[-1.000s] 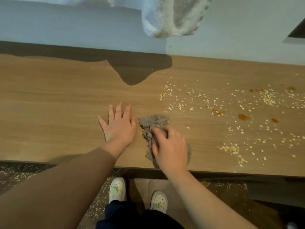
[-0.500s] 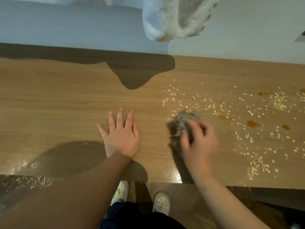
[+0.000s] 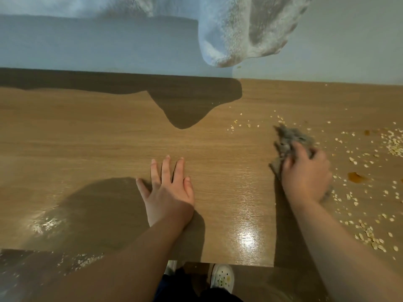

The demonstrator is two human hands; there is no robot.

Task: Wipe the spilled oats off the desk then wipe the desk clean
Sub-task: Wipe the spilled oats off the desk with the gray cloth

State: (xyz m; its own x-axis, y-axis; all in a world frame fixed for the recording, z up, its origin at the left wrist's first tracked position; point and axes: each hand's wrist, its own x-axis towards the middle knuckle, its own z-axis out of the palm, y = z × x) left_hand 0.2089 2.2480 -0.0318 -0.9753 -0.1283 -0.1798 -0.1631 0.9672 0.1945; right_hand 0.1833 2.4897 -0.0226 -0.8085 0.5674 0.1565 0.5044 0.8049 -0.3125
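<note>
left hand [image 3: 169, 194] flat, right hand [image 3: 305, 177] gripping cloth [image 3: 287, 139]

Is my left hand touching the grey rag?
Apart. Head view shows a stretch of bare desk between the left hand and the rag the right hand grips.

On the desk [image 3: 109, 144], cloth [image 3: 290, 140] lies left of the oats [image 3: 370, 236] (floor below).

Grey cloth [image 3: 290, 138] amid oats [image 3: 394, 146] on desk [image 3: 98, 138]
</note>
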